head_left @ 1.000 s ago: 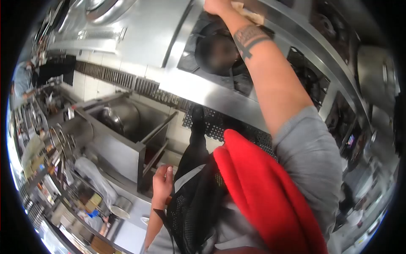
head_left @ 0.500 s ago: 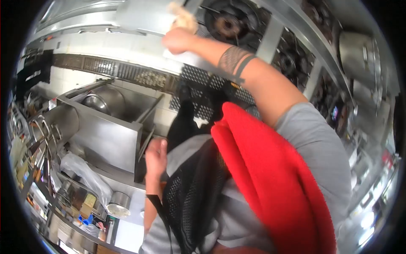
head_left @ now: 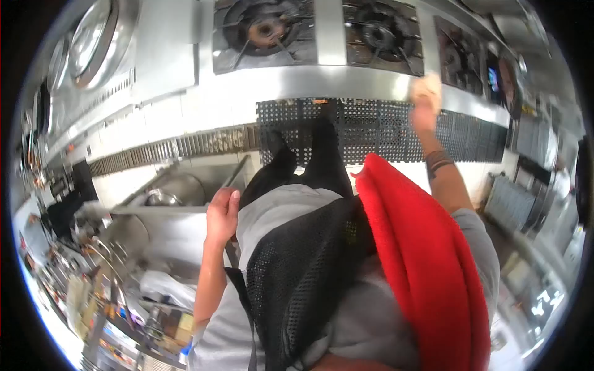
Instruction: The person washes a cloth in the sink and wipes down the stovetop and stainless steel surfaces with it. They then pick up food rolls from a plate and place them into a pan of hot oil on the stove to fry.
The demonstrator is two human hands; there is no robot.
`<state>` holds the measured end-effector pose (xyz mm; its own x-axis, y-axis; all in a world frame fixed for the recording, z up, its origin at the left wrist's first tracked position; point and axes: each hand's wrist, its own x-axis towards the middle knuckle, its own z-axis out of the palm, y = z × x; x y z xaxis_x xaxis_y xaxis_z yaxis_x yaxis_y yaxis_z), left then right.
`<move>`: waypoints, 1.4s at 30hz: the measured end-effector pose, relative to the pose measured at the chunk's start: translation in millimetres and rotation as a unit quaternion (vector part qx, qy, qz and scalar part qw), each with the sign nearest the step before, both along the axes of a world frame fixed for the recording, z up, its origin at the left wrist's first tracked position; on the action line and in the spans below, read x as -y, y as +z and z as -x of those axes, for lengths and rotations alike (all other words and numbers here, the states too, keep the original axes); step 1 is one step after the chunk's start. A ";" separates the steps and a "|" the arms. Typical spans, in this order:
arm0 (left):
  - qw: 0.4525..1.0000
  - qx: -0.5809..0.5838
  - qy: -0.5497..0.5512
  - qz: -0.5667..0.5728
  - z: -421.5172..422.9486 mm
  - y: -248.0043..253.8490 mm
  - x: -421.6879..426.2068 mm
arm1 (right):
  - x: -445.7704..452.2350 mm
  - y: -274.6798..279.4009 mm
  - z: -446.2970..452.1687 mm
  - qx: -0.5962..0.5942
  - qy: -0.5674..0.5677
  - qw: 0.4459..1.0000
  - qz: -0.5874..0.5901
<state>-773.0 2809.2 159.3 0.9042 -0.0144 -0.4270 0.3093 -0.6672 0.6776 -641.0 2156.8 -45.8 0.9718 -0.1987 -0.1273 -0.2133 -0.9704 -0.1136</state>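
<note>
My right hand (head_left: 424, 115) grips a pale, crumpled cloth (head_left: 427, 90), slightly blurred, at the front edge of the steel stove (head_left: 365, 83). The cloth overlaps that edge in view; whether it presses on the metal I cannot tell. Gas burners (head_left: 266, 31) with black grates lie beyond it. My left hand (head_left: 223, 213) hangs at my side near the steel sink unit (head_left: 176, 232), fingers curled in and nothing visible in them. A red towel (head_left: 414, 247) is draped over my right shoulder and chest.
A perforated black mat (head_left: 365, 130) covers the floor before the stove, beside a drain grate (head_left: 176, 150). A steel pot (head_left: 176, 188) sits in the sink. Ladles and other utensils crowd the lower left. A lidded round vessel (head_left: 93, 40) stands at upper left.
My right hand has swung with the cloth from the left side of the stove to its right front edge. The view has turned left to show more stove. My left hand stays by my side.
</note>
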 end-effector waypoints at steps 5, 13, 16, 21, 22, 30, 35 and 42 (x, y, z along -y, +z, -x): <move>0.994 0.019 -0.105 -0.023 -33.4 -6.3 19.7 | 201.0 36.4 102.2 -0.149 -0.197 0.956 0.159; 0.965 0.029 -0.259 0.007 -93.8 5.2 108.7 | -105.0 170.9 18.2 0.032 -0.066 0.893 -0.445; 0.959 0.082 -0.271 0.003 -96.8 1.6 131.8 | -196.0 110.5 -25.0 0.111 0.180 0.919 -0.333; 0.961 0.038 -0.243 -0.127 -82.9 4.7 178.0 | -201.8 34.8 -60.4 0.297 0.327 0.859 -0.257; 0.958 0.022 -0.254 -0.133 -68.7 -13.5 192.2 | -161.5 32.7 -53.6 0.274 0.301 0.860 -0.308; 0.946 -0.100 -0.269 -0.150 -57.5 -85.0 299.4 | 249.5 11.3 -0.6 0.275 0.113 0.939 -0.171; 0.932 -0.129 -0.286 -0.183 -100.2 -104.3 386.4 | 544.6 -25.6 13.6 0.403 -0.106 0.907 -0.062; 0.910 -0.076 -0.359 -0.193 -130.5 -112.6 444.8 | 731.6 -21.5 40.3 0.412 -0.514 0.749 -0.075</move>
